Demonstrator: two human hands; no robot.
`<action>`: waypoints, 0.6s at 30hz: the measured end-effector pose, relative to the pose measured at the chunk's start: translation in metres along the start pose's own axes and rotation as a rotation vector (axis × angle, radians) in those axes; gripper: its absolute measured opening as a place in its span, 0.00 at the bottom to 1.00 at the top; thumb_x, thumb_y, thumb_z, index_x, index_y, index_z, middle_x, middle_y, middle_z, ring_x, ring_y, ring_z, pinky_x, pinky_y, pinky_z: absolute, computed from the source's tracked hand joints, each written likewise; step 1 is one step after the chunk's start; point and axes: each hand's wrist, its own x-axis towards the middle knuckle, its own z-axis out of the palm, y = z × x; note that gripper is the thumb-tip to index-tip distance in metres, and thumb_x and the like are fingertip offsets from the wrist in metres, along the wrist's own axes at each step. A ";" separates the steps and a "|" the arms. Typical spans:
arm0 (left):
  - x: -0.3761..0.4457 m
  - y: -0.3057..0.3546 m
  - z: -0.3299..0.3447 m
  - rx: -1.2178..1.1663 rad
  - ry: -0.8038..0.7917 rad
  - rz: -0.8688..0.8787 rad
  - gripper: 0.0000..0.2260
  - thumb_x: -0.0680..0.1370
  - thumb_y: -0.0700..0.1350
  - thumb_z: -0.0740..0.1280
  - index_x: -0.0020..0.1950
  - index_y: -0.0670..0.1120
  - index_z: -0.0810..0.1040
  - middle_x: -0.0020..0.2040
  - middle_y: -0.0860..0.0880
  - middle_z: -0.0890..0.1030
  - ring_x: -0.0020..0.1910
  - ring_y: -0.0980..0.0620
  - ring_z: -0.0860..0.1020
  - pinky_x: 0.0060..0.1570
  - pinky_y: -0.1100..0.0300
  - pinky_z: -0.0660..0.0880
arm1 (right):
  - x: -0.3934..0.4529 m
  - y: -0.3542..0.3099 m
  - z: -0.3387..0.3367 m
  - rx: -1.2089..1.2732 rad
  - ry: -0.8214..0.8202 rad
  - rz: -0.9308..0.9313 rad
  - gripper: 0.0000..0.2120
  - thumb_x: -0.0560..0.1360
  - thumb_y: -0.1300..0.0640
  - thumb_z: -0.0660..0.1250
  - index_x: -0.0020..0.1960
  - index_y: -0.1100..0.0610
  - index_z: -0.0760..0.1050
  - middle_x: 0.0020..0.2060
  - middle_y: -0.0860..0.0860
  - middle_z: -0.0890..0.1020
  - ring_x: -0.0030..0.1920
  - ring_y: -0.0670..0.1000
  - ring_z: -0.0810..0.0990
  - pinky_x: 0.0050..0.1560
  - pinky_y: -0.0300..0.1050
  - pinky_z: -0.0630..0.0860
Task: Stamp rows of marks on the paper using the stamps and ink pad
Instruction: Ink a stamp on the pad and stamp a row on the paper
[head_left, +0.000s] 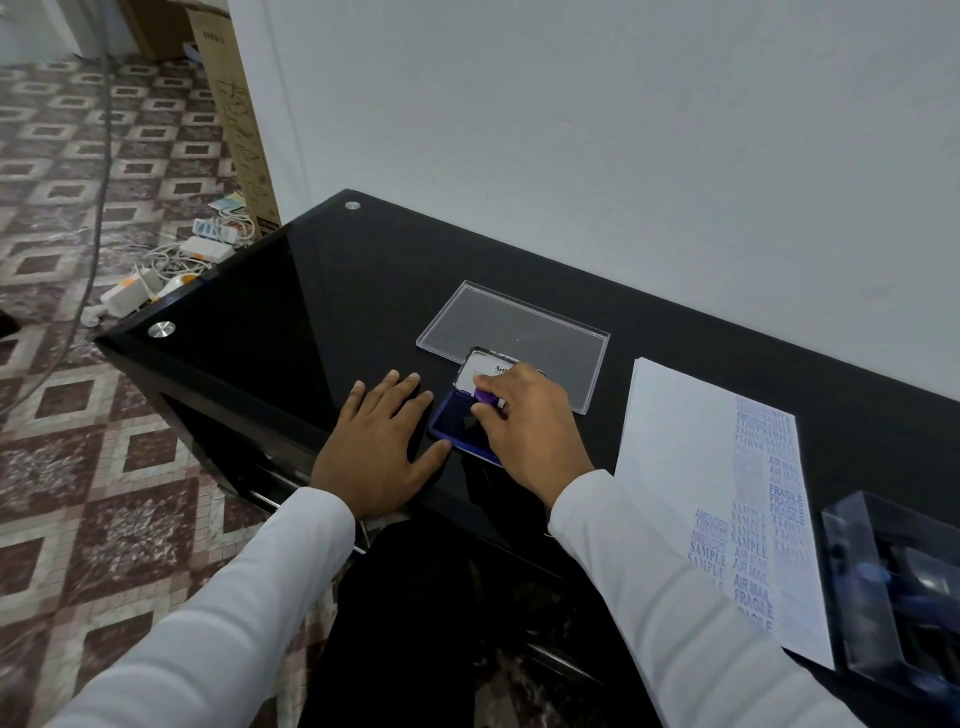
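A blue ink pad (451, 425) lies open on the black glass table (291, 312), its lid (480, 370) raised behind it. My right hand (524, 431) pinches a purple stamp (487, 397) and holds it down on the pad. Flat beside the pad on the left lies my left hand (379, 441), fingers spread, thumb touching the pad's edge. To the right sits a white sheet of paper (675, 441) with columns of blue stamped words such as SAMPLE, AIR MAIL and FRAGILE.
A clear plastic lid (545, 322) lies behind the ink pad. A transparent box (893, 587) with dark items inside stands at the right edge, partly on the paper. The wall runs close behind the table. Cables and adapters (171, 265) litter the tiled floor at left.
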 end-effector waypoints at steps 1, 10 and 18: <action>0.000 -0.001 0.000 0.001 0.000 0.001 0.36 0.77 0.72 0.48 0.79 0.54 0.63 0.81 0.51 0.58 0.81 0.50 0.51 0.79 0.45 0.43 | 0.001 0.000 0.000 -0.005 -0.004 0.000 0.14 0.80 0.53 0.66 0.64 0.55 0.79 0.59 0.53 0.78 0.58 0.51 0.77 0.56 0.38 0.69; 0.000 0.000 0.000 -0.005 -0.009 -0.005 0.35 0.77 0.72 0.48 0.79 0.54 0.62 0.81 0.51 0.58 0.81 0.50 0.50 0.78 0.46 0.42 | 0.000 0.002 0.001 0.015 -0.011 0.007 0.15 0.80 0.54 0.66 0.66 0.54 0.78 0.60 0.53 0.78 0.58 0.50 0.77 0.55 0.36 0.66; 0.004 0.003 -0.008 -0.060 -0.045 -0.019 0.37 0.75 0.71 0.52 0.79 0.53 0.62 0.81 0.50 0.58 0.81 0.49 0.51 0.79 0.42 0.45 | 0.000 0.003 0.003 0.031 -0.023 0.022 0.16 0.81 0.55 0.65 0.68 0.54 0.75 0.63 0.52 0.76 0.60 0.51 0.76 0.58 0.36 0.67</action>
